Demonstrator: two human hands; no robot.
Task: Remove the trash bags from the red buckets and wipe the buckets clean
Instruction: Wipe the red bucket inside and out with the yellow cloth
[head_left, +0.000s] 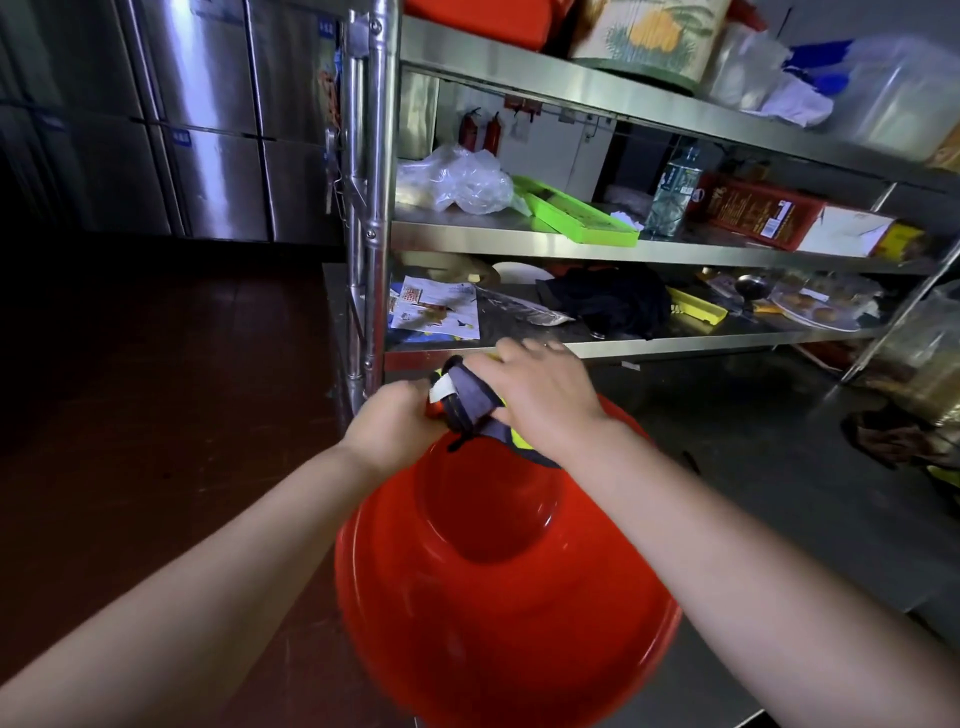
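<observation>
- L hand (392, 426) & R hand (540, 395): both showing bare, no gloves.
- Forearms showing bare to frame edge; no sleeves, watch or rings visible.

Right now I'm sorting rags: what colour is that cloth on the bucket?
Dark grey-blue cloth with yellow-green showing beneath; head view.

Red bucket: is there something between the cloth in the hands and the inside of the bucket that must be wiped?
Nothing visible. The red bucket is bare inside, with no trash bag in it. The grey cloth is held by the left hand and right hand at the far rim, touching it.
</observation>
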